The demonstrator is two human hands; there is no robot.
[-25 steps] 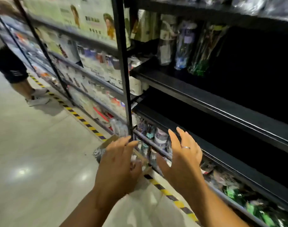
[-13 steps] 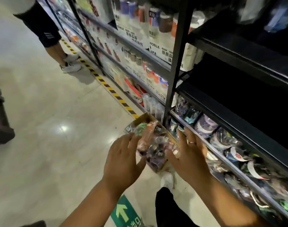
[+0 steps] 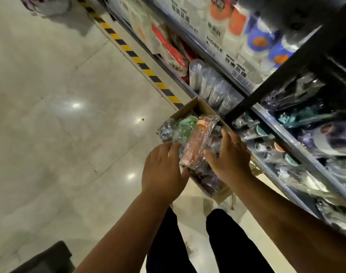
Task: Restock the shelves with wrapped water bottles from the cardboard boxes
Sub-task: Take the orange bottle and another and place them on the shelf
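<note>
An open cardboard box [image 3: 190, 109] stands on the floor against the bottom shelf, full of plastic-wrapped water bottles. On top lies an orange wrapped bottle [image 3: 197, 142], with a green wrapped bottle [image 3: 185, 127] to its left. My left hand [image 3: 164, 168] curls its fingers and thumb round the near left end of the orange bottle. My right hand [image 3: 230, 154] reaches over the box with fairly straight fingers, its thumb touching the bottle's right side. The shelf [image 3: 298, 146] to the right holds more wrapped bottles.
A black shelf post [image 3: 282, 75] rises just behind the box. Clear cups [image 3: 209, 83] and boxed goods fill the shelves to the left. Yellow-black tape [image 3: 140, 64] runs along the shelf foot. My legs [image 3: 207, 243] stand before the box. A dark object [image 3: 46, 259] sits lower left.
My view has tilted down toward the box. Both hands have dropped into it and closed in on the orange wrapped bottle from either side.
</note>
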